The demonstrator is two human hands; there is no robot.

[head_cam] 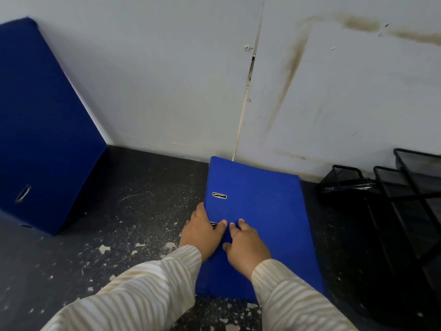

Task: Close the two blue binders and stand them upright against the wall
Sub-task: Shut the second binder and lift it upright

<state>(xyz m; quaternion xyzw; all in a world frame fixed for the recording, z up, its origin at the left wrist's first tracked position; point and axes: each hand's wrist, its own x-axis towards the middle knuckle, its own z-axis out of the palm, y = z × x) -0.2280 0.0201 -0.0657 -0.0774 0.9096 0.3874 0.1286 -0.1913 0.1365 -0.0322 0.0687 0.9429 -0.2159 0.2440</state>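
Note:
A blue binder point(260, 206) lies flat and closed on the dark speckled table, its far corner near the white wall point(167, 80). My left hand point(202, 235) grips its left spine edge, fingers over the lower metal slot. My right hand point(245, 247) presses palm-down on the cover beside it, fingers spread. A second, darker blue binder point(45, 130) is at the far left with its cover raised at a slant towards the wall; its lower part sits on the table.
A black wire-mesh desk tray rack point(401, 201) stands at the right against the wall. The tabletop point(133, 211) is scuffed, with pale chipped patches. A vertical seam runs down the wall just behind the flat binder.

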